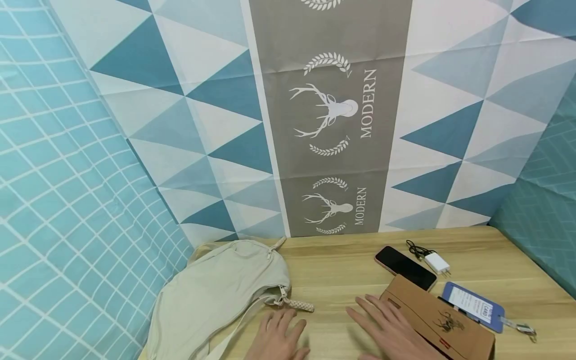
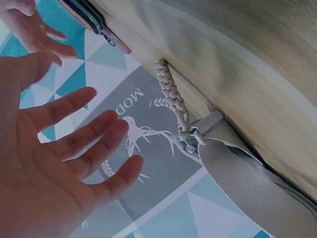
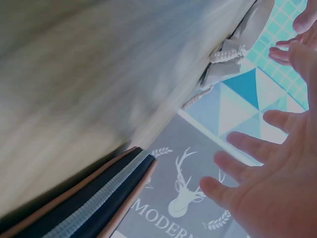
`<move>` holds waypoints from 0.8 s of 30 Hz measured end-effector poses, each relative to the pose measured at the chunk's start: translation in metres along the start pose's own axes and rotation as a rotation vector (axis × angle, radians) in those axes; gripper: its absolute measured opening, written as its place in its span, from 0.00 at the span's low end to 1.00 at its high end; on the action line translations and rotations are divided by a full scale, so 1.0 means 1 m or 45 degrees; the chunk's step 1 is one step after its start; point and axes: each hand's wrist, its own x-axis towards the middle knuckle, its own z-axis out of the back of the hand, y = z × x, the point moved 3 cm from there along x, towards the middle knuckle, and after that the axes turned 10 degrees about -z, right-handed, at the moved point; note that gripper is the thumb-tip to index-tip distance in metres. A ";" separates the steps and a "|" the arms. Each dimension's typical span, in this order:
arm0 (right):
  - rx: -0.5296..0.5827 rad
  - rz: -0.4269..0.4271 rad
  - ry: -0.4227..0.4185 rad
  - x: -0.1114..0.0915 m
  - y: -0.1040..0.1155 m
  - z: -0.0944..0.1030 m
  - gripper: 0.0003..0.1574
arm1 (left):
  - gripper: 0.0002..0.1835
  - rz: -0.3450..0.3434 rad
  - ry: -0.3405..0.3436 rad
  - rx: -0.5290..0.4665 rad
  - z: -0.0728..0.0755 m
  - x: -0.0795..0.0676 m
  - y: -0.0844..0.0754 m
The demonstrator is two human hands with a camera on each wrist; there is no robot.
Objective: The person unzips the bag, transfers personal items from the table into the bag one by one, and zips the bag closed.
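My left hand (image 1: 278,336) hovers low over the table with its fingers spread, just right of a cream fabric bag (image 1: 220,290). The bag's braided zipper pull (image 1: 299,304) lies just beyond those fingertips. In the left wrist view, the palm (image 2: 59,163) shows bare, near the bag's strap (image 2: 242,183). My right hand (image 1: 390,325) has its fingers extended beside a brown zippered case (image 1: 443,317) printed with a dark animal figure, overlapping its left edge in the head view. The right wrist view shows nothing in that hand (image 3: 272,173), with the case's zipper (image 3: 99,198) nearby.
Behind the case lies a dark-screened phone (image 1: 405,267), with a white charger plug (image 1: 436,262) and black cable (image 1: 418,248) farther back. A blue card holder (image 1: 474,305) with a metal clip (image 1: 524,327) sits to the right. Patterned cloth walls enclose the wooden table (image 1: 333,270).
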 end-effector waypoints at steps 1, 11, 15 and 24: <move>0.027 -0.011 0.028 0.002 0.001 0.000 0.46 | 0.19 0.003 0.012 -0.005 0.001 0.001 0.002; 0.142 -0.015 0.188 0.030 0.008 -0.005 0.36 | 0.17 0.200 0.034 -0.166 0.011 0.011 0.036; 0.164 -0.018 0.224 0.042 0.010 -0.007 0.34 | 0.18 0.306 0.048 -0.198 0.005 0.017 0.049; 0.110 0.132 0.102 0.073 0.030 -0.017 0.31 | 0.12 0.429 0.036 -0.223 -0.024 0.018 0.068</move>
